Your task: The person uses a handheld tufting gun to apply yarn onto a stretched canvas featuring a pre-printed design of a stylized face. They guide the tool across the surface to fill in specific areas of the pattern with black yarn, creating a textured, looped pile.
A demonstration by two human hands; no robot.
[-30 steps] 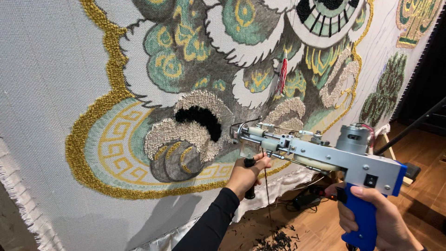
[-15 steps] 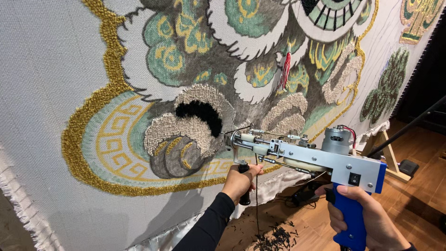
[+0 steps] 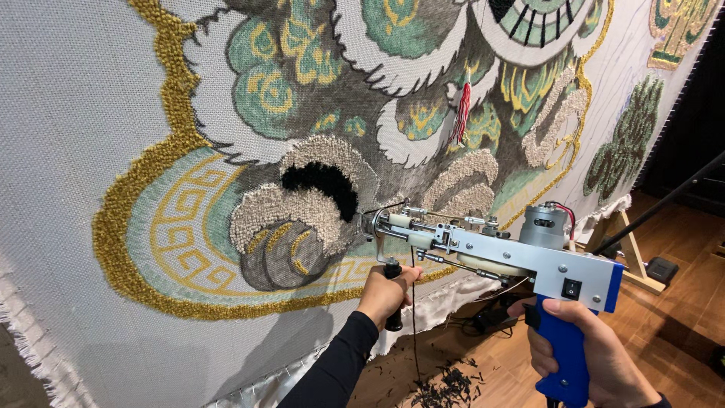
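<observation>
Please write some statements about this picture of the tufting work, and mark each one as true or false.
1. The right hand grips the blue handle of the tufting gun. True.
2. The left hand holds the black front grip under the gun's nose. True.
3. The gun lies on the wooden floor. False: both hands hold it up against the stretched cloth.
4. The outer border of the design is tufted in red yarn. False: it is gold.
5. Dark yarn scraps lie on the floor below the gun. True.
</observation>
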